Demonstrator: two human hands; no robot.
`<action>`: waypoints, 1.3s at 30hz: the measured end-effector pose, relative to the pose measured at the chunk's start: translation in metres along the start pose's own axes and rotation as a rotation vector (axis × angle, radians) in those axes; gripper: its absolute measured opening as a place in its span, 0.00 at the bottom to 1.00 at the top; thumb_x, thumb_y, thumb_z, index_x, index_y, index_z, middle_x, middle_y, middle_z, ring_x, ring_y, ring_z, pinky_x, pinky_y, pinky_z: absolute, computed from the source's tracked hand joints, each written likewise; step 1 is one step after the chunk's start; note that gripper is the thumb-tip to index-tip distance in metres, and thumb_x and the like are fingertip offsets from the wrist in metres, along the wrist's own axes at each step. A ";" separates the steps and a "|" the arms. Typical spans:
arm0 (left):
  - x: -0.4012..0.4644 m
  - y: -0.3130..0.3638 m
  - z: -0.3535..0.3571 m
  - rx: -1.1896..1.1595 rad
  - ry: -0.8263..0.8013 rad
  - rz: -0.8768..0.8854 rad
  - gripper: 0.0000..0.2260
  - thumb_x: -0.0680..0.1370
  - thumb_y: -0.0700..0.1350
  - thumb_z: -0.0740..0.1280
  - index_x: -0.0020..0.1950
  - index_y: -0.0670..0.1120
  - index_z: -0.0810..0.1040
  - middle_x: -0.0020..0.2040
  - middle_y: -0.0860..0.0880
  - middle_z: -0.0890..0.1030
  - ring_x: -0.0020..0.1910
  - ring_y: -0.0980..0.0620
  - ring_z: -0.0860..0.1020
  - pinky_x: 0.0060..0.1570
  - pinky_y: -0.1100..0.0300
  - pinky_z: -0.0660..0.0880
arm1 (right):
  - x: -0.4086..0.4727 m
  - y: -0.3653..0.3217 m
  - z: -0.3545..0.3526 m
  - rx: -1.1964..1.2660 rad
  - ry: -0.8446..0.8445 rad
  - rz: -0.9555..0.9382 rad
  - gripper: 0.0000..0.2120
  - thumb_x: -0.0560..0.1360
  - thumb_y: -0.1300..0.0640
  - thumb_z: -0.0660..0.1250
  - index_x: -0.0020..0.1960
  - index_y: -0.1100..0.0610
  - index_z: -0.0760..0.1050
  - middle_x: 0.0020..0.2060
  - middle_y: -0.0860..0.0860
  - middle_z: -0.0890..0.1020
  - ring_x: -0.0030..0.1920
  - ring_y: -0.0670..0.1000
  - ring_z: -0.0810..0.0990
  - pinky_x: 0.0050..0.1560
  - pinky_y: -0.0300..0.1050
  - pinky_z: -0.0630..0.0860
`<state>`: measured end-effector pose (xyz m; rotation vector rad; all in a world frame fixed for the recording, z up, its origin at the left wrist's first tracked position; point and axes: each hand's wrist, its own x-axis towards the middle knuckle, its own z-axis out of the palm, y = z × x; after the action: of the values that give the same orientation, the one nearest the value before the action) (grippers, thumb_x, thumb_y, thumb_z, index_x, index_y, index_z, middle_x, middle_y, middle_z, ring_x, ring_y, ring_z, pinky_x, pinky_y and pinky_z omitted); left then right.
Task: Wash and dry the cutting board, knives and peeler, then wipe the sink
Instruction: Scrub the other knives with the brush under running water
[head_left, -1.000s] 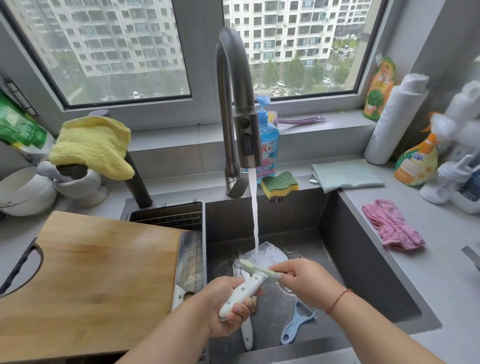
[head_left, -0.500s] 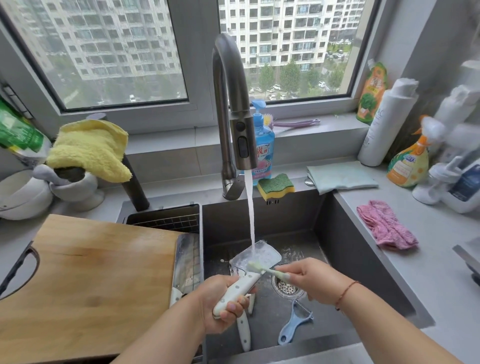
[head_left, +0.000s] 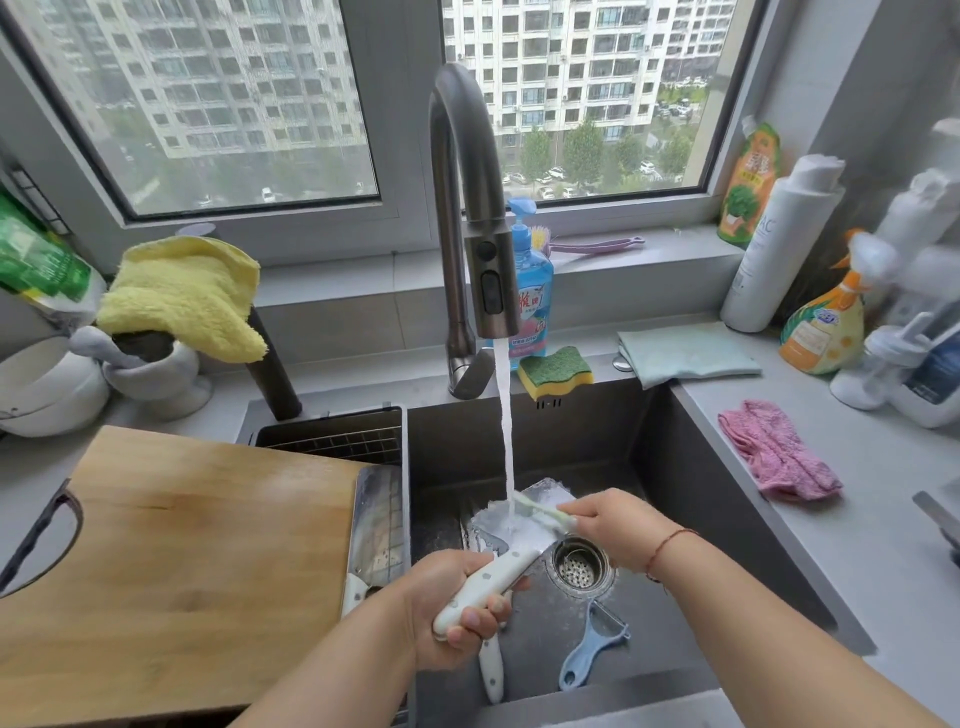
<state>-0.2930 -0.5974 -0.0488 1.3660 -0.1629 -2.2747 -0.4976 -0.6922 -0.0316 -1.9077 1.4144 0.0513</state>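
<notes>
Since a second ago, shifted up the blade toward the running stream: pale green brush (head_left: 543, 512), pinched in right hand (head_left: 621, 527). Left hand (head_left: 457, 605) wrapped tight round white riveted handle of broad steel cleaver (head_left: 511, 540), held over dark sink (head_left: 727, 519). Below, blue plastic peeler (head_left: 592, 649) and second white-handled knife (head_left: 491, 670) on basin floor. Wooden cutting board (head_left: 182, 561) left, across counter.

Two bare forearms enter from the lower edge, no sleeves visible. Left hand (head_left: 457, 608) carries no jewellery. Right hand (head_left: 621, 530) has a thin reddish-brown cord bracelet (head_left: 667, 545) at the wrist.
</notes>
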 end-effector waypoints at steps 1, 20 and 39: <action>-0.001 0.001 0.001 0.010 -0.008 0.002 0.16 0.82 0.50 0.56 0.56 0.39 0.76 0.30 0.46 0.70 0.17 0.56 0.66 0.13 0.71 0.59 | 0.004 0.005 -0.001 -0.010 0.064 0.027 0.13 0.80 0.52 0.60 0.60 0.49 0.79 0.38 0.48 0.79 0.30 0.44 0.71 0.33 0.38 0.68; -0.006 0.009 0.005 0.096 -0.012 0.058 0.16 0.82 0.48 0.54 0.57 0.38 0.75 0.30 0.46 0.70 0.17 0.56 0.67 0.13 0.71 0.60 | 0.019 0.026 -0.001 0.055 0.205 0.119 0.12 0.79 0.50 0.59 0.53 0.48 0.81 0.42 0.53 0.84 0.38 0.52 0.77 0.38 0.43 0.69; -0.009 0.006 0.032 0.550 0.384 0.295 0.16 0.84 0.47 0.54 0.58 0.38 0.75 0.39 0.44 0.80 0.26 0.53 0.75 0.24 0.64 0.71 | 0.035 -0.003 0.039 1.359 0.244 0.512 0.07 0.75 0.63 0.69 0.40 0.61 0.72 0.26 0.50 0.67 0.18 0.43 0.62 0.18 0.32 0.59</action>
<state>-0.3146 -0.6027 -0.0235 1.8736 -0.8456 -1.7460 -0.4669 -0.6979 -0.0737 -0.4360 1.4346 -0.7276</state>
